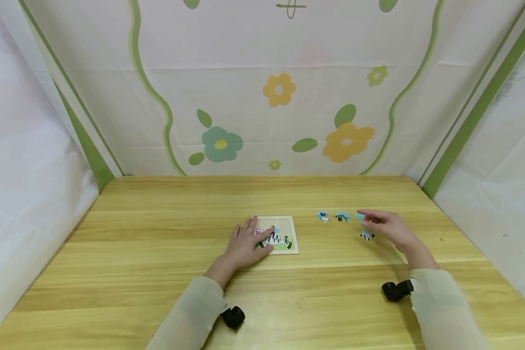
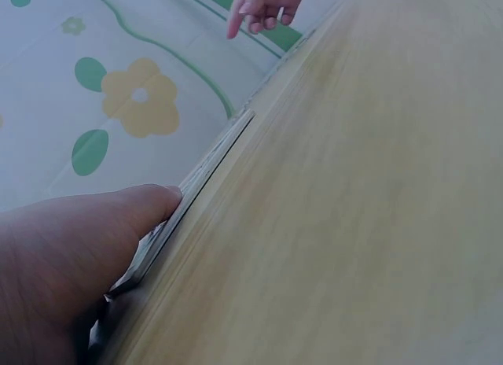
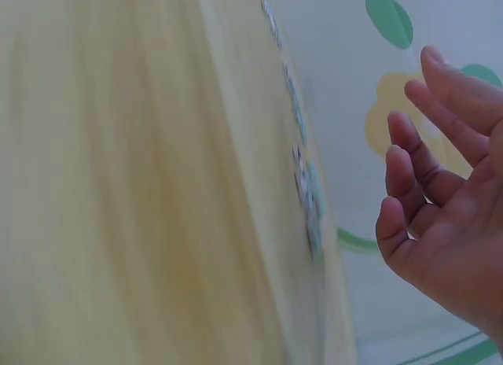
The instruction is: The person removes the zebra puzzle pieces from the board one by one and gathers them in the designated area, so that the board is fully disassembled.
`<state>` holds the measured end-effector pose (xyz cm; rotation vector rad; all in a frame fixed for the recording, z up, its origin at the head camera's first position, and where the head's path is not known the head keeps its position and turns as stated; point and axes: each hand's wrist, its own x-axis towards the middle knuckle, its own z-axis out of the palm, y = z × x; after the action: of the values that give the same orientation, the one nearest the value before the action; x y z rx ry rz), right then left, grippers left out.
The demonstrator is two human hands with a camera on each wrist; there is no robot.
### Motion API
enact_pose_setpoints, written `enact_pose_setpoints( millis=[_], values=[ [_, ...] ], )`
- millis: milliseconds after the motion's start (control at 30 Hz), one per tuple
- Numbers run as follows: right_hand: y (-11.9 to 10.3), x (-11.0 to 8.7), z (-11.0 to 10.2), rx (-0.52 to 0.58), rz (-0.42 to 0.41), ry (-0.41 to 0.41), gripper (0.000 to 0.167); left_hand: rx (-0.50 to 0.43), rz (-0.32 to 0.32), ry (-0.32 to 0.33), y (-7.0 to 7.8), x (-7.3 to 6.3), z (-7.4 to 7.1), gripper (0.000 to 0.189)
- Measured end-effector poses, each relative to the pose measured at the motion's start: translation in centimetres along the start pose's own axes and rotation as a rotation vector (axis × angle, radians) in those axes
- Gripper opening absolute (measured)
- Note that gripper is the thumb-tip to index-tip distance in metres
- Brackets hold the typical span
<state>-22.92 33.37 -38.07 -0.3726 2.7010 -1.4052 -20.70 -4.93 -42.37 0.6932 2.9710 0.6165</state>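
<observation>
A square jigsaw puzzle board (image 1: 295,238) with a pale frame and a zebra picture lies on the table. My left hand (image 1: 243,244) rests on its left part with fingers spread, hiding some of the picture; in the left wrist view the thumb (image 2: 149,208) lies along the board's edge. My right hand (image 1: 389,228) hovers above the loose pieces to the right, fingers loosely bent and holding nothing. Below it lies a black, white and blue puzzle piece (image 1: 366,236), and a blue-green piece (image 1: 359,217) shows by its fingertips. In the right wrist view the right hand (image 3: 448,200) is raised off the table.
Two more puzzle pieces, one blue and white (image 1: 323,217) and one blue and dark (image 1: 342,217), lie between the board and my right hand. The wooden table (image 1: 157,272) ends at a white flowered curtain (image 1: 253,112), with white cloth on both sides.
</observation>
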Motion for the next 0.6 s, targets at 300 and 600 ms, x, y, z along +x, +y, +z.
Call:
enact_pose_setpoints(
  millis=[300,600],
  values=[
    [-3.2,2.4,2.7,0.126,-0.017,0.015,0.05,-0.035,0.007,0.006,-0.1,0.1,-0.1,0.053],
    [-5.5,4.3,6.4,0.241,-0.077,0.025,0.046,-0.115,0.007,0.046,-1.0,0.1,-0.6,0.055]
  ],
)
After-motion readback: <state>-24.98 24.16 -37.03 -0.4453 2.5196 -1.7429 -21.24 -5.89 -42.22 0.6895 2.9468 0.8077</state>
